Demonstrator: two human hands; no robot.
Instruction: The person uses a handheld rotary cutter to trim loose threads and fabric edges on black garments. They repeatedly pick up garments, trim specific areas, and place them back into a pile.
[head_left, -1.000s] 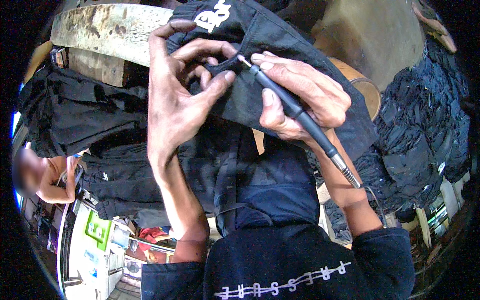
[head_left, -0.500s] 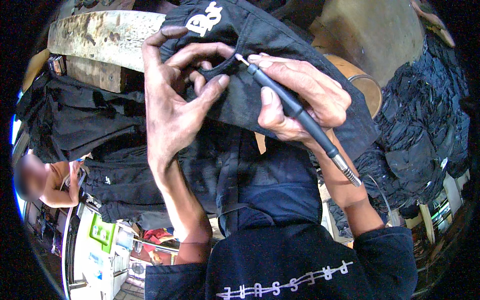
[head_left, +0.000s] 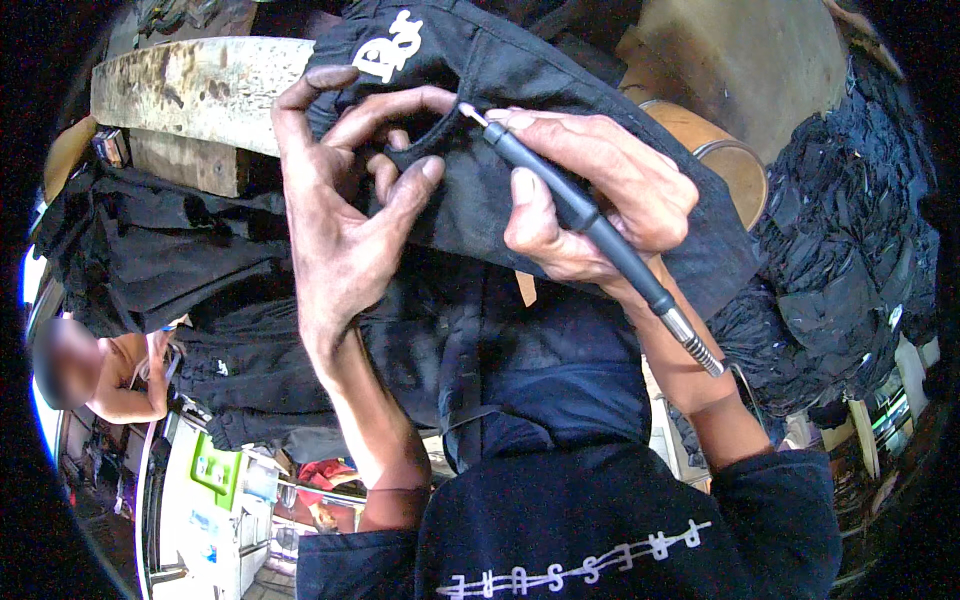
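Observation:
A black garment with white embroidered lettering and a curved, pocket-like edge lies stretched out before me. My left hand is at that curved edge, its index finger hooked into the opening, other fingers bent and the thumb held apart. In a pen grip, my right hand is closed on a slim black pen-shaped tool with a spring-like metal tail. The tool's thin pale tip meets the edge close to my left index fingertip. What the tool is exactly, I cannot tell.
A large heap of black cloth fills the right side. More black garments lie to the left, below a worn pale board. Behind the garment is a round tan container. Another person sits at the far left.
Both hands and the tool tip have shifted slightly left within the picture, together with the garment. The grip on the tool is the same.

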